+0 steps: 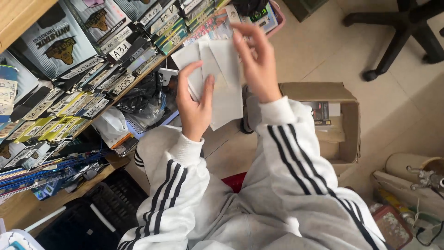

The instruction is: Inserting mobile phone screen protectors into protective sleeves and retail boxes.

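Sorting midway, judging by the fan, the left hand (194,109) is gripping a stack of white packets (222,83) between both hands while the right hand (256,62) is pinching the top one's upper edge.

Lower part of the white envelopes (226,99) behind the left hand (194,109) (office chair (397,32) cut off at the top edge)
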